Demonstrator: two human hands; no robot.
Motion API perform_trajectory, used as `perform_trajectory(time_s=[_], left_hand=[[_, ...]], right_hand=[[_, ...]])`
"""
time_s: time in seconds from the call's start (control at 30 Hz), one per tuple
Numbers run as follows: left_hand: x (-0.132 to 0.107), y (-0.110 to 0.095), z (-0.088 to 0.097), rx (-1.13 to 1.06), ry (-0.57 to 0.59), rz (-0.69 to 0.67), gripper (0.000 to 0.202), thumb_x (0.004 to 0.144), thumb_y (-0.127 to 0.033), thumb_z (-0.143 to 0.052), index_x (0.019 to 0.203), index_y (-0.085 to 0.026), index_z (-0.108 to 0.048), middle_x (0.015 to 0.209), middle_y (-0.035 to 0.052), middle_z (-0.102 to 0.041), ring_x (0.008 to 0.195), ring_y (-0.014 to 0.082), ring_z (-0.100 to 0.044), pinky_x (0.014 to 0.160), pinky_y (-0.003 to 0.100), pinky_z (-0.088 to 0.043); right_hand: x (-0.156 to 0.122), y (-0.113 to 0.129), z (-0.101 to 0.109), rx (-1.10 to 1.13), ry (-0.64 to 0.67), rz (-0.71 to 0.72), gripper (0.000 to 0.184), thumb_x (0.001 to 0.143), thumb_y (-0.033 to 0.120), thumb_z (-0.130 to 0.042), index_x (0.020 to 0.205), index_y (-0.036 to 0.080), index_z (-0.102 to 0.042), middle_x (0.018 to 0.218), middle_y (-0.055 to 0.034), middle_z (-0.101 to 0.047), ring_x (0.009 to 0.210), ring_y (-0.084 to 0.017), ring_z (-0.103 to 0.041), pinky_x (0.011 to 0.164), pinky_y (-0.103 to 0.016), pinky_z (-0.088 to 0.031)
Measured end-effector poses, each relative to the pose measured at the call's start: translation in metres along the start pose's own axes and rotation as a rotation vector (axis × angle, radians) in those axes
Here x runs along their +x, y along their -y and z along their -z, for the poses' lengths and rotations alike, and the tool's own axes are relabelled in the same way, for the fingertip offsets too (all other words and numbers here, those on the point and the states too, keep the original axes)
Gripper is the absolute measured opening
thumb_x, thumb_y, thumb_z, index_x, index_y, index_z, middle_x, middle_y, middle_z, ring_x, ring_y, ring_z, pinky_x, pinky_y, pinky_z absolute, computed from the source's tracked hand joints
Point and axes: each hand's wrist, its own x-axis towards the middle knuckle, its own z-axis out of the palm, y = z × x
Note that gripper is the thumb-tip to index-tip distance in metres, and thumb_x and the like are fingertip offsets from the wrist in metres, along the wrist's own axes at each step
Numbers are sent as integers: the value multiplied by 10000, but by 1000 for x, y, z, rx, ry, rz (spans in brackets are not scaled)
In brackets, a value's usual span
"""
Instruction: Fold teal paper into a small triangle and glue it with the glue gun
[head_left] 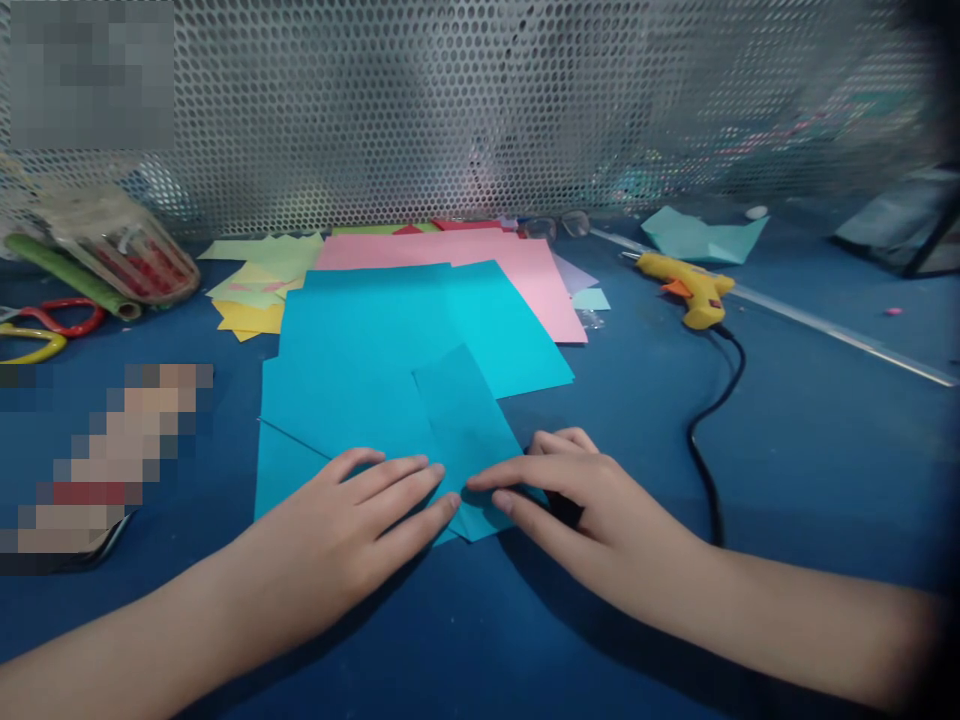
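Bright blue paper sheets (pixel 360 340) lie overlapped in front of me, and a narrow folded strip of blue paper (pixel 469 400) rests on top at their right side. My left hand (pixel 367 510) lies flat over the lower part of the paper, fingers stretched out and apart. From the right, my right hand (pixel 577 490) touches the lower end of the strip with index finger and thumb, both on the paper's top side. Its other fingers are bent and partly hidden. A thin dark line (pixel 292 437) crosses the paper left of my left hand.
Pink paper (pixel 525 280) and yellow-green scraps (pixel 262 275) lie behind. At right are a yellow glue gun (pixel 690 290) with a black cord, a clear ruler (pixel 840 335) and a folded teal paper (pixel 701 240). Scissors (pixel 67 318) and a jar (pixel 124 245) are at left.
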Motion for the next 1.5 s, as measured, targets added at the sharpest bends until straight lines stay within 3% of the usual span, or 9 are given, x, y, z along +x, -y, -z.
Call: perform_trajectory(time_s=[0.23, 0.4, 0.8, 1.0, 1.2, 1.5], left_hand=[[1, -8, 10, 19, 150, 53, 488, 936, -91, -353, 1385, -229, -484, 1431, 48, -557, 1301, 245, -500, 971, 441, -403], [0, -9, 10, 6, 168, 65, 562, 875, -59, -361, 1399, -231, -463, 1440, 47, -548, 1292, 254, -508, 958, 458, -409], [4, -9, 11, 8, 193, 54, 665, 796, -9, -349, 1399, -268, -456, 1427, 54, -559, 1306, 253, -488, 923, 481, -433], [2, -7, 11, 1, 222, 40, 674, 828, -33, -356, 1437, -316, -405, 1443, 72, -540, 1323, 284, -475, 899, 532, -454], [3, -8, 14, -5, 239, 29, 668, 861, -74, -392, 1462, -363, -376, 1428, 48, -557, 1312, 273, -489, 905, 511, -465], [3, -7, 14, -13, 270, 18, 616, 909, -134, -423, 1479, -360, -356, 1455, 74, -527, 1344, 289, -460, 928, 538, -465]], right_hand=[[-1, -2, -3, 1, 0, -22, 291, 967, 224, -484, 1122, 329, -707, 824, -29, -703, 804, -228, -570, 775, -407, -416], [-2, -3, -5, -1, -16, -28, 297, 944, 208, -492, 1104, 319, -717, 739, -28, -671, 762, -225, -546, 773, -419, -418], [-2, -5, -6, 21, -22, 2, 321, 940, 215, -446, 1105, 300, -707, 759, -34, -689, 775, -239, -544, 825, -487, -404], [-1, -3, -5, 29, -25, 13, 335, 931, 199, -432, 1089, 267, -720, 744, -47, -686, 770, -232, -535, 763, -433, -408], [-2, -3, -5, 3, -27, 14, 338, 942, 191, -435, 1110, 281, -715, 754, -44, -677, 765, -224, -522, 755, -406, -408], [-3, -3, -3, -22, -45, 52, 340, 931, 157, -437, 1102, 264, -710, 734, -45, -664, 744, -212, -540, 705, -367, -412]])
